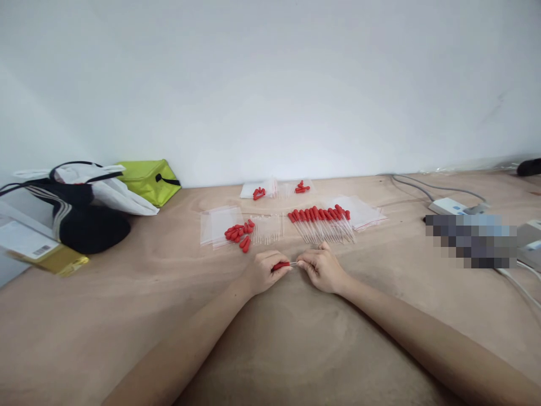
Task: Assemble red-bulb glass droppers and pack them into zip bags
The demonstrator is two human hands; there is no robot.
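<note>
My left hand (265,272) is closed around a red rubber bulb (280,265). My right hand (322,268) pinches the clear glass tube (295,264) that meets the bulb, so both hands hold one dropper between them over the wooden table (270,338). Just beyond my hands lies a row of assembled droppers with red bulbs (322,221). To the left of them are loose red bulbs (239,232) and a bunch of bare glass tubes (267,228).
Clear zip bags (220,223) lie by the bulbs, more (363,211) behind the droppers, and two small filled bags (279,189) sit near the wall. A black and white bag (80,208), a green pouch (150,179) and a box (38,245) sit at left. Cables and adapters (452,204) lie at right.
</note>
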